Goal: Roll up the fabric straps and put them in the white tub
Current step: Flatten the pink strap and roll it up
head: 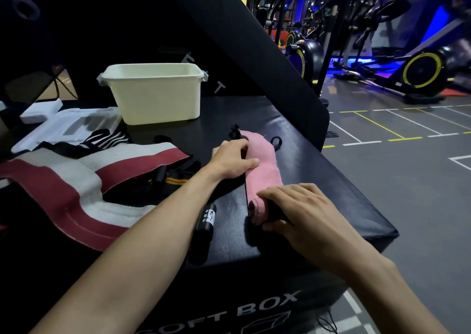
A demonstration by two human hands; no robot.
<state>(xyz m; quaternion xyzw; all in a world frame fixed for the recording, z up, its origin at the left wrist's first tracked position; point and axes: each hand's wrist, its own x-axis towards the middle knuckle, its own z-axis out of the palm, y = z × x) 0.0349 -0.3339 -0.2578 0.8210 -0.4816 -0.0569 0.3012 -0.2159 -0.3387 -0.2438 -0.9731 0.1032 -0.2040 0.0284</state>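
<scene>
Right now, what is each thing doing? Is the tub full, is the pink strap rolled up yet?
white tub: upright, open; inside hidden.
pink strap: lying flat, near end starting to roll.
left hand: pressing the strap's far part.
right hand: curled round the rolled end.
red and white strap: unrolled, spread out.
black roll: already rolled, on the box.
</scene>
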